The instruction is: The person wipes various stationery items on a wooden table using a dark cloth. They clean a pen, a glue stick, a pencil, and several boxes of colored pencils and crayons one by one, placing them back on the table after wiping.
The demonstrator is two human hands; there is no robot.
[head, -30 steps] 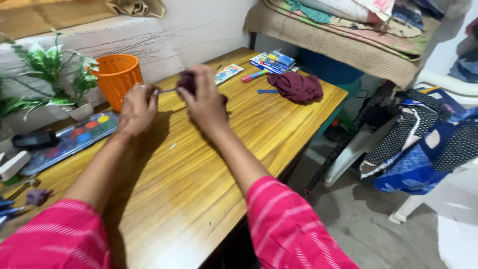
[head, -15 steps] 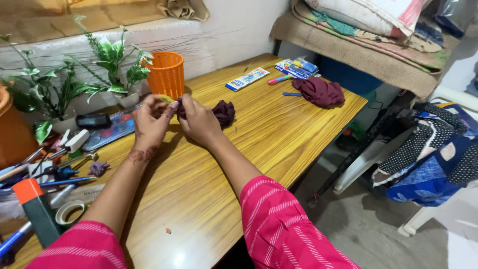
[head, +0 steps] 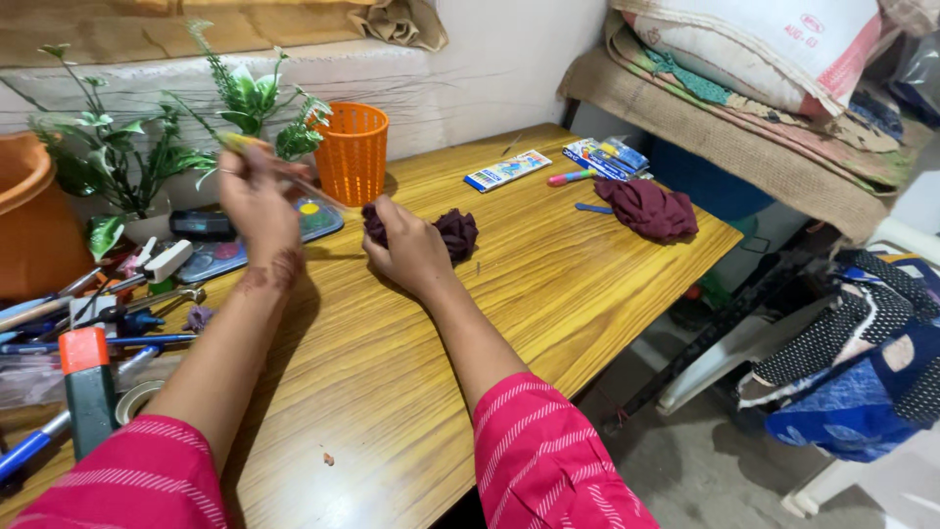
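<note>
Head view: your right hand (head: 411,257) is clenched on the maroon cloth (head: 443,233), mid-table (head: 548,294), just near of the orange basket (head: 352,152). Your left hand (head: 257,204) is raised, grip pinched on a thin stick-like item (head: 243,143); can't tell what it is. Risk: pull too hard and the cloth could slip your grip, or your left elbow could knock the tools (head: 127,304) at left.

I see a wooden table (head: 548,294) against a white wall (head: 509,59). A ledge (head: 127,83) runs behind it. To the right, a shelf (head: 744,157) draped in burlap carries stacked bedding (head: 744,59). The floor (head: 705,470) is grey concrete, in soft daylight.
</note>
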